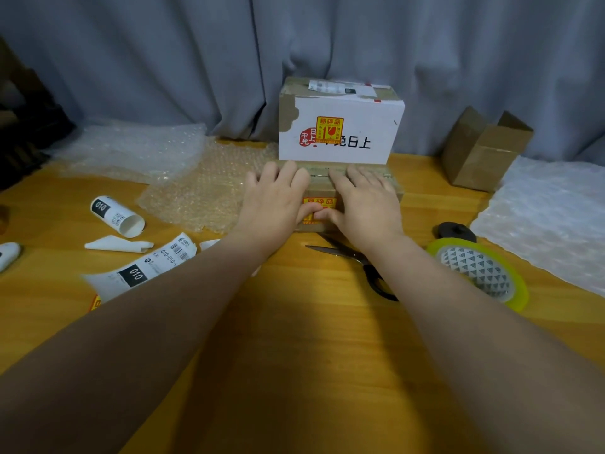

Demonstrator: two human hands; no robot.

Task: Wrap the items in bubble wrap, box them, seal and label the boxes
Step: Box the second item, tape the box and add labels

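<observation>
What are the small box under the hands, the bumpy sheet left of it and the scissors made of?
Small box: matte brown cardboard, by its dull tan surface. Bumpy sheet: clear plastic bubble wrap; rows of shiny bubbles, table showing through. Scissors: dark grey blades, probably metal; black handles, likely plastic, though blurred.

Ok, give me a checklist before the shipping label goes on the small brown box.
1. Flaps of the small brown box shut under the left hand and right hand: ok.
2. The fragile sticker is on it: ok.
3. Its top free for a label: not ok, hands cover it.
4. The printed label strip lies on the table, left: ok.
5. The scissors lie open by the right wrist: not ok.
6. The tape seam fully pressed down: cannot tell.
</observation>
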